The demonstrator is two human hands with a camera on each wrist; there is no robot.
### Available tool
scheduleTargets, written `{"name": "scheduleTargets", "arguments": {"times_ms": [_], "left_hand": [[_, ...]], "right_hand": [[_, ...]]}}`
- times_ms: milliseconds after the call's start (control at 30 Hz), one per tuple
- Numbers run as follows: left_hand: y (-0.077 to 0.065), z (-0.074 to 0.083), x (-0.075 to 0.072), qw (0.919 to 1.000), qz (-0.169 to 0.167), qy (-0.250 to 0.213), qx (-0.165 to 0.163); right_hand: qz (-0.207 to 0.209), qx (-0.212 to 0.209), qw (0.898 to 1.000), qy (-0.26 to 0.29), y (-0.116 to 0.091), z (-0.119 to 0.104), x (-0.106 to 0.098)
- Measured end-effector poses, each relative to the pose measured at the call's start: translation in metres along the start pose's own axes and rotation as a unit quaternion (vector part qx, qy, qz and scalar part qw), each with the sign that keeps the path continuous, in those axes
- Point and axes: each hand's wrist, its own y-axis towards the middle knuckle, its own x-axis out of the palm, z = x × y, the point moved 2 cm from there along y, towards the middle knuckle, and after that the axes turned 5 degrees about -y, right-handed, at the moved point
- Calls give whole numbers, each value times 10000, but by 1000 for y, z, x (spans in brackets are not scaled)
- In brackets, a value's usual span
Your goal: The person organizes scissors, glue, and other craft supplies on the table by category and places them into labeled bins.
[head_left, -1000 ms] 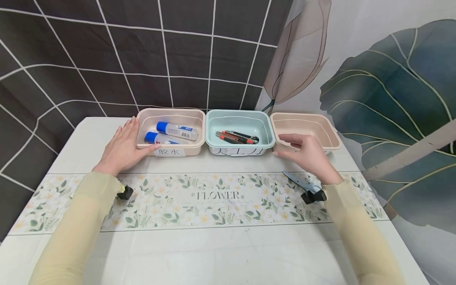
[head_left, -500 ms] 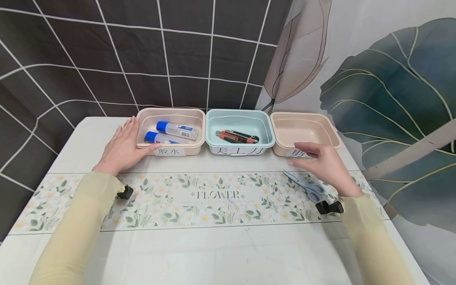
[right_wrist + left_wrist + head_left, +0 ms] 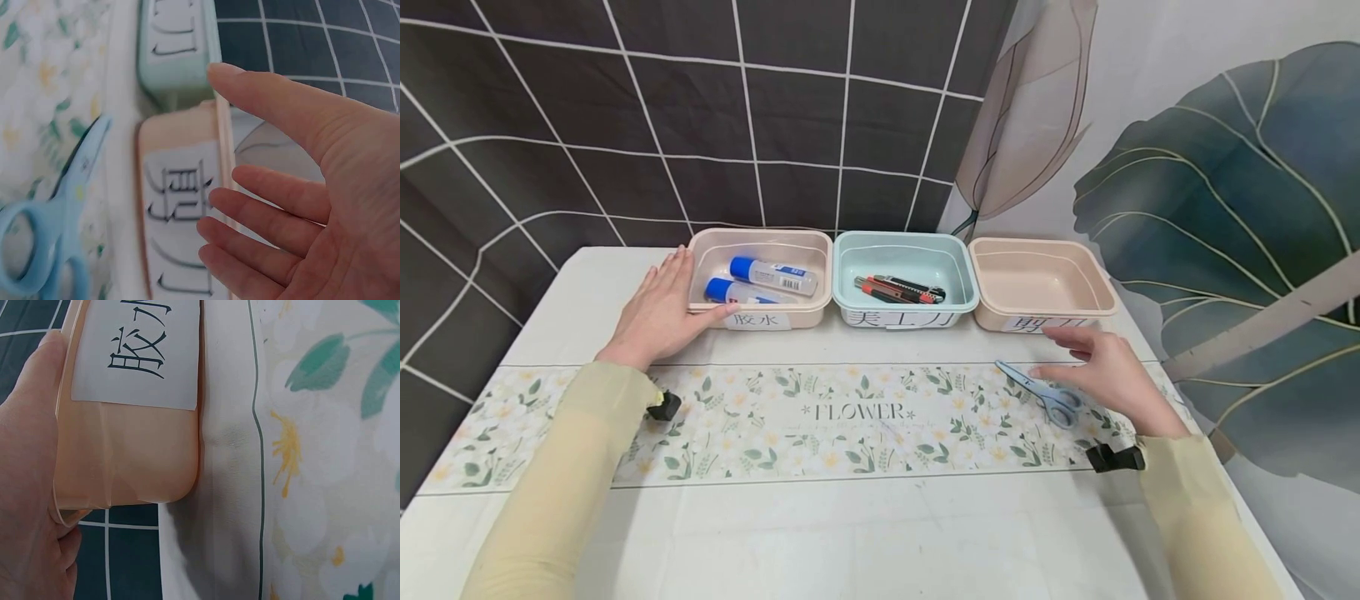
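Observation:
My left hand (image 3: 653,312) rests at the left bin (image 3: 808,317), fingers stretched along its side and thumb on the front rim. Two glue bottles (image 3: 778,275) with blue caps lie in that bin. Nothing is in my right hand (image 3: 1108,375), which hovers by the scissors (image 3: 1039,390) with its fingers spread. The light blue scissors lie closed on the cloth, tips pointing to the far left. In the right wrist view their handles (image 3: 47,240) show at lower left, apart from my fingers. The right bin (image 3: 1037,271), labelled in front, holds nothing.
Between the two beige bins stands a light blue bin (image 3: 910,257) holding several utility knives (image 3: 902,289). All three bins form a row at the back of the table (image 3: 880,533), with a dark grid-patterned curtain (image 3: 700,108) close behind. A floral printed band crosses the tabletop.
My right hand has moved from the right bin's front left corner toward the front right, exposing its label and uncovering the scissors' handles. My left hand stays on the left bin.

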Motion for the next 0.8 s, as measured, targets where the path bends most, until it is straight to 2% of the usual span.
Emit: {"name": "scheduleTargets", "arguments": {"times_ms": [367,633,800], "left_hand": [[-1,1,0,10000,7,5,3],[0,0,0,10000,21,9,22],[0,0,0,10000,26,3,12]], "right_hand": [[-467,511,9974,-207,-16,28,9],[-615,791,9945,-319,-24,39,14],[-641,808,9939,-398,-27,43,20]]}}
